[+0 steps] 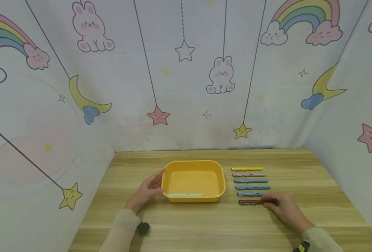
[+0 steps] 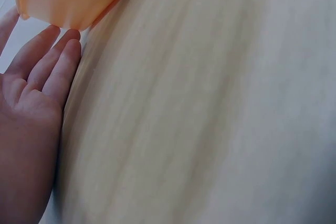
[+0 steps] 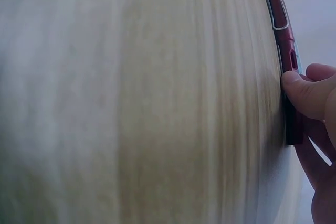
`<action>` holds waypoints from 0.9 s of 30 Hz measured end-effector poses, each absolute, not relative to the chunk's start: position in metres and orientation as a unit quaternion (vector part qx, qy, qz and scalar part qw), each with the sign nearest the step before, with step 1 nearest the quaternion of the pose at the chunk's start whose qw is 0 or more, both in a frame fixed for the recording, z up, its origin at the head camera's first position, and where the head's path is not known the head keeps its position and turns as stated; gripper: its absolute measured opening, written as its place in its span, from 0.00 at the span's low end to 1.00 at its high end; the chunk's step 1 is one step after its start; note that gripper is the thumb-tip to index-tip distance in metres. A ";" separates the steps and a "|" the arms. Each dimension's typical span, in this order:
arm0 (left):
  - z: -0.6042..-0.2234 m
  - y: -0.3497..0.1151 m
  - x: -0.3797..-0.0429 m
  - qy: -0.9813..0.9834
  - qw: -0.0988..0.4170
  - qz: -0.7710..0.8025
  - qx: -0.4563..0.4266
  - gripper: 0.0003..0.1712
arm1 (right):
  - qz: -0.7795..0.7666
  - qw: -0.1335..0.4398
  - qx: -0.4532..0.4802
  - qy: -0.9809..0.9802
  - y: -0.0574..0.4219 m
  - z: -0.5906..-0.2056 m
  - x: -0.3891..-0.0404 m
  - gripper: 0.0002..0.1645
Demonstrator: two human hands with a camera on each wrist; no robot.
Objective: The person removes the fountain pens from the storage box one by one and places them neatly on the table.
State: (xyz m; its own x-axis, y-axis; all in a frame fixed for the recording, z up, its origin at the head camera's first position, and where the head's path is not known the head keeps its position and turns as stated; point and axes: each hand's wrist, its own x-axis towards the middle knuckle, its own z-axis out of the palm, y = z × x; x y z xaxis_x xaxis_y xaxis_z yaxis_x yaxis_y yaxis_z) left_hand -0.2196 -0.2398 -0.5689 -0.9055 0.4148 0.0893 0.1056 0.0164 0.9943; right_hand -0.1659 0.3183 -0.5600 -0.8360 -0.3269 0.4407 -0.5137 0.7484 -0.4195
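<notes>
The left hand (image 1: 148, 190) lies on the wooden counter (image 1: 205, 224) with its fingers (image 2: 50, 64) straight and close together, their tips touching the left wall of the yellow tray (image 1: 215, 168). It grips nothing. In the left wrist view only a corner of the tray shows at the top edge, and the rest of it is cut off.

The right hand (image 1: 285, 208) rests on the counter at the right end of the dark red pen (image 1: 252, 202). Its thumb and fingers are curled onto that end of the pen; the right wrist view shows the thumb pressed against the barrel, with the other fingers below it, so it seems to pinch the pen, though the far side of the grip is hidden. The pen lies flat on the counter, its silver clip toward the tray.

That red pen is the nearest of 6 pens laid in a row to the right of the tray, each lying crosswise. Behind it come 3 blue pens (image 1: 252, 187), then a mauve pen (image 1: 249, 174), then a yellow pen (image 1: 247, 169) farthest back. The nearest blue pen is partly covered by the right hand.

Inside the tray, along its near wall, lies 1 pale green pen (image 1: 184, 194).

Both wrist views are blurred, and the wood grain fills most of them.
</notes>
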 end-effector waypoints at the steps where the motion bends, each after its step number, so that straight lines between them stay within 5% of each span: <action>1: -0.569 -0.240 -0.220 0.704 0.114 0.675 0.187 0.45 | 0.271 0.174 0.230 -0.918 0.318 -0.560 -0.166 0.20; 14: -0.571 -0.240 -0.220 0.701 0.113 0.677 0.194 0.46 | 0.272 0.196 0.238 -0.912 0.317 -0.558 -0.166 0.22; 27: -0.568 -0.239 -0.219 0.705 0.115 0.675 0.186 0.46 | 0.318 0.156 0.196 -0.914 0.311 -0.544 -0.165 0.21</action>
State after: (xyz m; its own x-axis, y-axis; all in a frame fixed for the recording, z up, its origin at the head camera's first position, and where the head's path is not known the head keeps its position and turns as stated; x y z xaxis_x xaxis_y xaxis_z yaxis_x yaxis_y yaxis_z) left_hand -0.2192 -0.2390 -0.5676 -0.9041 0.4179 0.0897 0.1075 0.0193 0.9940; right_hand -0.1650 0.3115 -0.5444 -0.8749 -0.2592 0.4091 -0.4571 0.7210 -0.5208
